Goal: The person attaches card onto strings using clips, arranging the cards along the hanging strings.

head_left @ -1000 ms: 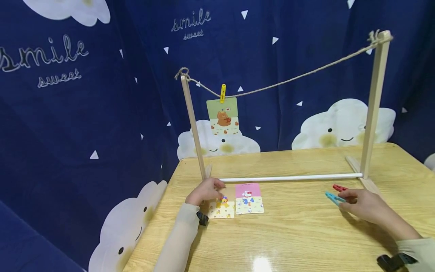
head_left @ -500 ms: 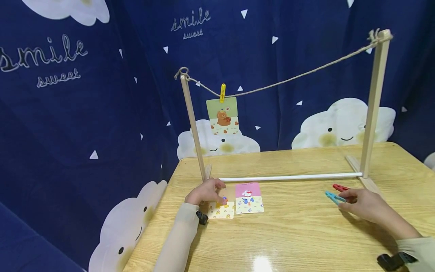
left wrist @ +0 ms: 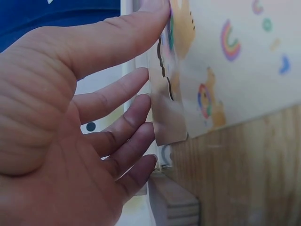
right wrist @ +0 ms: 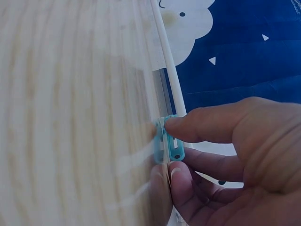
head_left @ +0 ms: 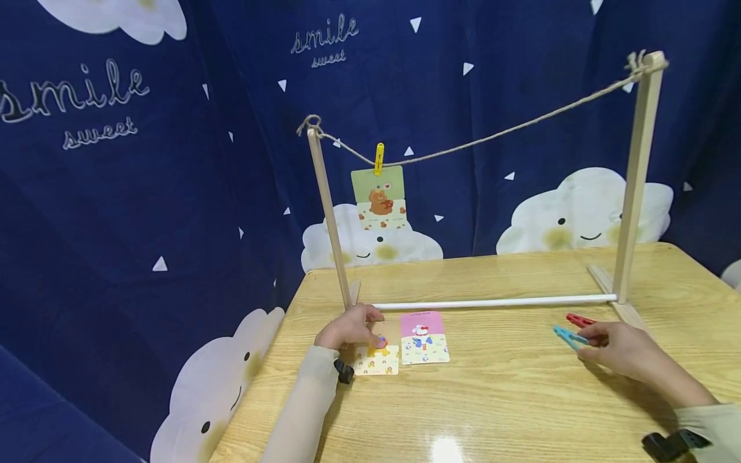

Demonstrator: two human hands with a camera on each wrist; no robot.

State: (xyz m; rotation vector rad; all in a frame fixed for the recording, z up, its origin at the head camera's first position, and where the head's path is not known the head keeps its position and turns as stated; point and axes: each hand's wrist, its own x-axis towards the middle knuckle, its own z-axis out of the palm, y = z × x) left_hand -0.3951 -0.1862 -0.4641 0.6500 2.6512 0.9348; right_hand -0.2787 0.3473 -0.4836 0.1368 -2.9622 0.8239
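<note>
In the head view my left hand [head_left: 353, 326] is at a lion card [head_left: 376, 361] with a tan top and cream bottom. The left wrist view shows my thumb on the lion card's face and my fingertips at its far edge. Right of it a pink-topped card [head_left: 425, 347] lies flat. My right hand [head_left: 622, 347] pinches a light-blue clothespin [right wrist: 176, 146] between thumb and finger, low over the table. A red clothespin [head_left: 579, 319] lies just behind it, partly hidden by my fingers in the head view.
A wooden frame with a left post [head_left: 329, 215], right post [head_left: 638, 180] and white rod [head_left: 492, 302] stands across the table [head_left: 503, 405]. On its sagging string [head_left: 498, 136], a yellow clothespin [head_left: 379, 159] holds a green bear card [head_left: 381, 199]. A blue curtain [head_left: 231, 161] hangs behind.
The lion card has shifted very slightly toward me under my left thumb. My right hand and the clothespins keep their places.
</note>
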